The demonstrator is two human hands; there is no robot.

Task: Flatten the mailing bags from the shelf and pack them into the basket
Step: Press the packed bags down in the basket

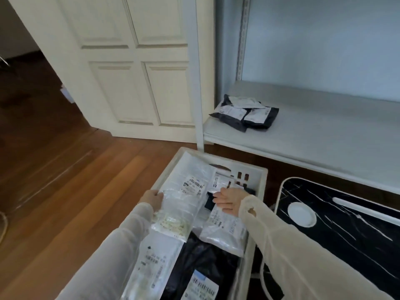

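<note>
A white slotted basket [260,176] stands on the floor below me, holding several flat mailing bags, clear and black. My left hand [152,199] grips the left edge of a clear labelled mailing bag [188,191] lying across the top of the basket. My right hand [228,201] lies flat, fingers straight, pressing on a white labelled bag [225,229] at the basket's right side. A small pile of dark grey mailing bags [246,114] with white labels sits crumpled on the white shelf [313,135] behind.
A black marbled board [346,226] with a white round dish [302,214] on it lies right of the basket. A cream panelled door [138,72] stands at the back left, above wooden flooring [75,180]. The shelf's upright post [198,83] rises behind the basket.
</note>
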